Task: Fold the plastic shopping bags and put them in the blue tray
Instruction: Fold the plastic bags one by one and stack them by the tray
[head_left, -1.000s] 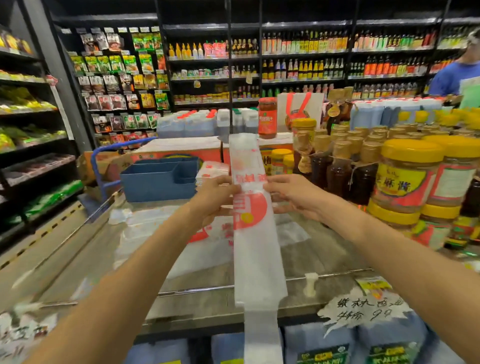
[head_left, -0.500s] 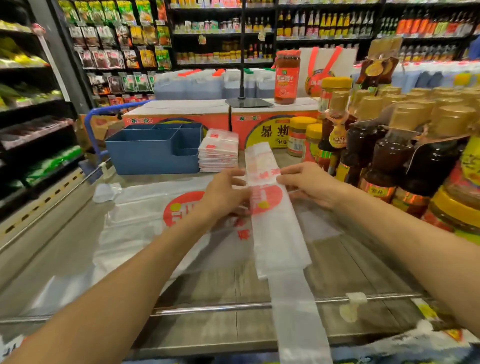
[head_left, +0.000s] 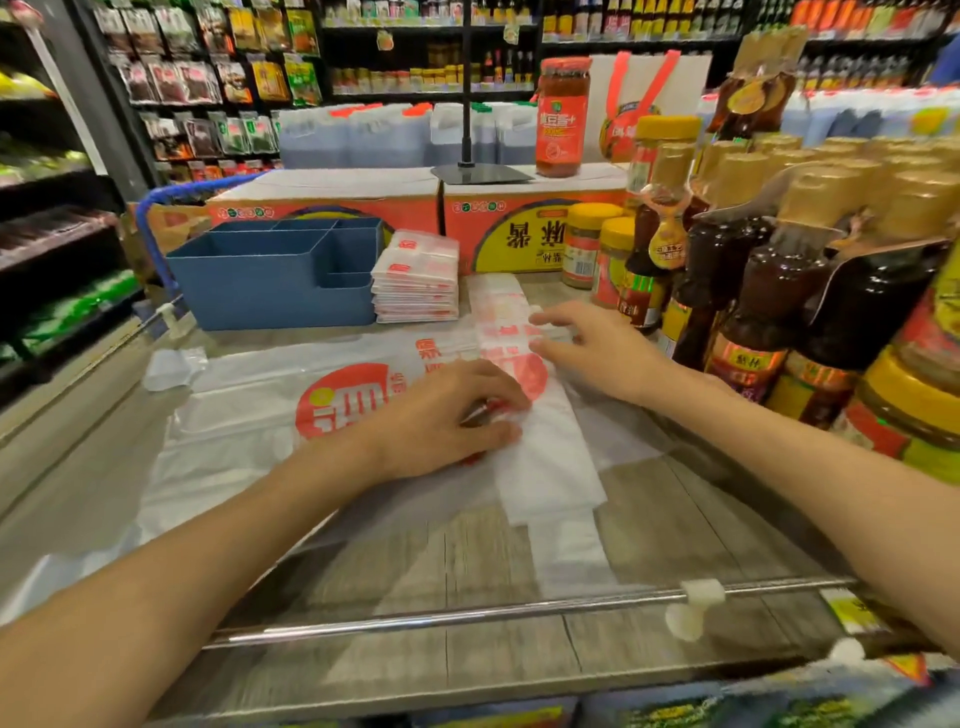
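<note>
A white plastic bag with red print, folded into a long narrow strip (head_left: 545, 457), lies flat on the wooden counter, running from the back toward me. My left hand (head_left: 447, 415) presses down on its middle with fingers loosely bent. My right hand (head_left: 587, 348) rests on the strip's far part with fingers spread. Under the strip lie flat unfolded bags (head_left: 234, 441) with a red round logo. A stack of folded bags (head_left: 415, 280) stands beside the blue tray (head_left: 270, 280) at the back left; its compartments look empty.
Sauce bottles (head_left: 727, 291) and yellow-lidded jars (head_left: 909, 405) crowd the right side close to my right arm. Red cartons (head_left: 332, 208) stand behind the tray. A metal rail (head_left: 467, 616) runs along the counter's front edge. Store shelves fill the background.
The strip was held upright in the air by both hands; it now lies flat on the counter. My left hand slid nearer along it, and my right hand flattened on its far part.
</note>
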